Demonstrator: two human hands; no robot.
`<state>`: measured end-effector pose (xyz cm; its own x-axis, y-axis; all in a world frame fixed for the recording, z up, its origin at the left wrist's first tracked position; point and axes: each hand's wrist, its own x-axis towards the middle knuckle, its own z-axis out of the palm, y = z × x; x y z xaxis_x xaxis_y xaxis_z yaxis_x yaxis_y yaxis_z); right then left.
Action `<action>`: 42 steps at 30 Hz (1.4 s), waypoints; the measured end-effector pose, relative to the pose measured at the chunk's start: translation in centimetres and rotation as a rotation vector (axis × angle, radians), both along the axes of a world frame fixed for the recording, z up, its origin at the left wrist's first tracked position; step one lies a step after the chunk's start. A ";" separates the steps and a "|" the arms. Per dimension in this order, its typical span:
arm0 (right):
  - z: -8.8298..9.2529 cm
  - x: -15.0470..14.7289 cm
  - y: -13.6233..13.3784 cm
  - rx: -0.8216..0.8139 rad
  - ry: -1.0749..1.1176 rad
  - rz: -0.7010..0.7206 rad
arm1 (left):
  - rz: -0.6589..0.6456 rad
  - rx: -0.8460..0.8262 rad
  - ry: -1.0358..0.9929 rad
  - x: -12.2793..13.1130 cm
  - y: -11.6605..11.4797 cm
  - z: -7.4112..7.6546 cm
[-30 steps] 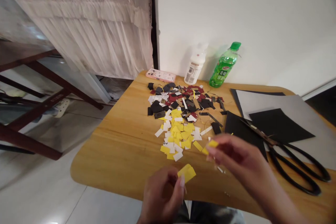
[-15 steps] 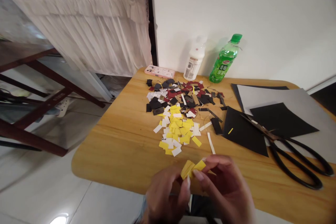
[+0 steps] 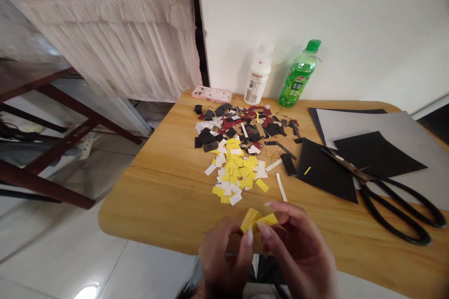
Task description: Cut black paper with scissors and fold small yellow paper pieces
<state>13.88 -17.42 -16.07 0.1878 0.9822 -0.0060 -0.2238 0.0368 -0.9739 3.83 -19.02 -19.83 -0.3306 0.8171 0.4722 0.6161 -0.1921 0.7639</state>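
Note:
Near the table's front edge, my left hand (image 3: 224, 252) is closed, pinching a small stack of yellow paper pieces (image 3: 250, 218) between thumb and fingers. Right beside it, my right hand (image 3: 301, 247) pinches a yellow paper piece (image 3: 269, 219) that touches or overlaps the stack. Whether that piece is separate from the stack I cannot tell. Beyond my hands lies a loose heap of cut yellow and white paper pieces (image 3: 242, 163). Behind these, black, dark red, brown and white scraps (image 3: 249, 126) are spread out.
Large black-handled scissors (image 3: 366, 180) lie at the right across black paper (image 3: 328, 173) and a grey sheet (image 3: 396, 124). At the back stand a white bottle (image 3: 257, 81) and a green bottle (image 3: 298, 79). A pink phone (image 3: 212, 94) lies at the back left. A wooden chair (image 3: 66, 135) is left of the table (image 3: 157, 201).
The yellow piece in my right hand has tilted flatter, and my right index finger is slightly lifted. My left hand keeps its grip on the stack. The view has shifted slightly.

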 end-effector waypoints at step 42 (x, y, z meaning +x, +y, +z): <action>-0.6 3.5 2.5 0.345 -0.134 0.329 | -0.268 0.005 0.098 -1.2 0.2 1.1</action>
<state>17.40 -14.87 -16.69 -0.1559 0.9299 0.3331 -0.1512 0.3108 -0.9384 2.59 -18.83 -18.71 -0.0554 0.8668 0.4956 0.6133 -0.3621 0.7020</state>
